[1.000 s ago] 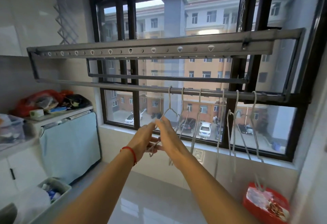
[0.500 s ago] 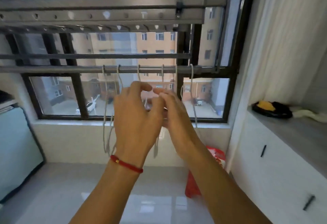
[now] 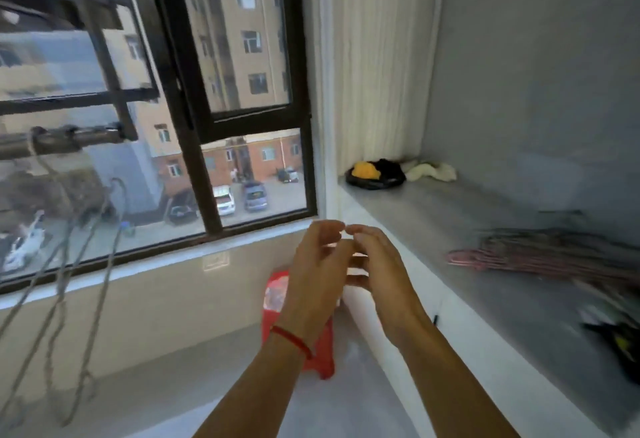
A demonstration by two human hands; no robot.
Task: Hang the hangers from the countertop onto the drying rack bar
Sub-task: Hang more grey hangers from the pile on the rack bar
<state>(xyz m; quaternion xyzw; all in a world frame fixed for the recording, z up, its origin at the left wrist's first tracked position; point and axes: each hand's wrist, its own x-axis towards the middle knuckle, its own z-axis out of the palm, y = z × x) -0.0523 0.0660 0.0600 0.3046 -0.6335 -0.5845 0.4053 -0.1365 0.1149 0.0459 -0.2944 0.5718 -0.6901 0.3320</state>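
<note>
Both hands empty, fingers loosely spread: left hand [image 3: 320, 264], right hand [image 3: 375, 264]. Hanger pile [image 3: 540, 252] lies on tabletop [image 3: 433, 216] at 3 o'clock; bar [image 3: 62, 139] at 10. Advice: grip one hook only, lift clear of tangle.

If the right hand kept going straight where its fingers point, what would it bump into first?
Probably the left hand: the right hand points at it, fingertips nearly meeting. Depth is unclear.

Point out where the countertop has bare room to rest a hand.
Bare countertop lies between the black-and-yellow item at the window end and the hanger pile. Nearer the camera it is crowded: hangers, then a blurred dark object.
</note>
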